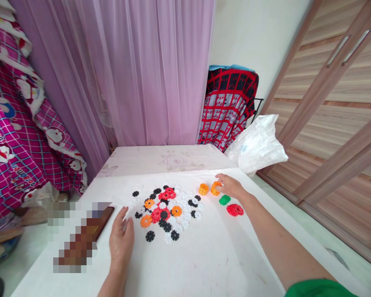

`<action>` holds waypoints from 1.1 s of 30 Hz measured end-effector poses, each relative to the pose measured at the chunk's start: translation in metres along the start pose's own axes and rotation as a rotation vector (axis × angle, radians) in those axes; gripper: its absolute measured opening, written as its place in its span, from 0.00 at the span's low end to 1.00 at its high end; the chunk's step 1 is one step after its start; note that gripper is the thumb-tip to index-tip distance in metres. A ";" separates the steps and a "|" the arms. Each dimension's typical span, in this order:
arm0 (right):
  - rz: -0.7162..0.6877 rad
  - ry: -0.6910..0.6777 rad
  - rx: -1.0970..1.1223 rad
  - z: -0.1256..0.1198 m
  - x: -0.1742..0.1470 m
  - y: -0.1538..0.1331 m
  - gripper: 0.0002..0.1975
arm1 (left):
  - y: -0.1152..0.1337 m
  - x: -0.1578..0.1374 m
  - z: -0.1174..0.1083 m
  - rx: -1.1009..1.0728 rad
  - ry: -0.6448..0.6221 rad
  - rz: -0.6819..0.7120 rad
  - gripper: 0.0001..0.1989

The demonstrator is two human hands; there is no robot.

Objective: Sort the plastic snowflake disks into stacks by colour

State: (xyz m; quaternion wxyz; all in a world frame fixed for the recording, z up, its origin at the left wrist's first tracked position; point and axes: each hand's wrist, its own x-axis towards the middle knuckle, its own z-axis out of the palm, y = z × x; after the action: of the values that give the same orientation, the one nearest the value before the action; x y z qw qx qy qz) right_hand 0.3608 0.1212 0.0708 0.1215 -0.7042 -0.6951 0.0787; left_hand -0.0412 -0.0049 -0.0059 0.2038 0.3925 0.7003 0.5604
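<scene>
Notched plastic discs on a white desk [185,272], with both hands of the person at work. Loose discs [163,215], in black, white, orange and red, lie overlapping in a spread at the centre of the frame; a few black ones lie singly at its margin. Right of centre stand sorted discs: a first orange stack [203,189], a second orange stack [214,188] just beside it, and, nearer the viewer, a green stack [224,200] and a red stack [235,210]. The right hand [231,186], entering from the lower right, has its fingers bent at the second orange stack and touches it; how firmly they close on it cannot be told. The left hand [122,236], at lower left of centre, is spread, thumb apart from the fingers, bearing nothing, just beside the loose discs. A dark brown object [105,220], partly pixelated, lies to its left. Background: lilac curtain [148,74], upper centre; white plastic bag [256,144], right of centre; wooden wardrobe [336,123], right.
</scene>
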 end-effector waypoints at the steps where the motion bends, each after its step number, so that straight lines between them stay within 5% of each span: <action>1: 0.000 -0.004 -0.008 0.001 0.000 -0.001 0.25 | 0.000 0.000 0.000 -0.003 0.001 -0.003 0.22; 13: -0.041 0.056 -0.029 -0.005 -0.013 -0.021 0.21 | 0.001 -0.001 0.001 -0.012 0.012 0.011 0.22; 17: -0.190 0.098 0.087 0.011 -0.024 -0.072 0.15 | -0.002 -0.001 0.002 -0.026 0.037 0.065 0.19; 22: -0.446 -0.070 0.165 0.047 -0.041 -0.167 0.13 | -0.003 0.000 0.002 -0.033 0.039 0.069 0.19; 27: -0.385 -0.123 0.042 0.075 -0.047 -0.234 0.13 | -0.006 0.000 0.004 -0.042 0.040 0.076 0.18; 33: -0.381 -0.189 -0.084 0.086 -0.046 -0.265 0.18 | -0.005 -0.001 0.006 -0.072 0.031 0.046 0.19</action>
State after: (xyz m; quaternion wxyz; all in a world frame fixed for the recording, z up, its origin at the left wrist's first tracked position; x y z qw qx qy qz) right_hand 0.0817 0.0821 0.0602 0.0391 -0.5542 -0.8265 0.0908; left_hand -0.0376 -0.0021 -0.0130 0.1940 0.3924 0.6734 0.5957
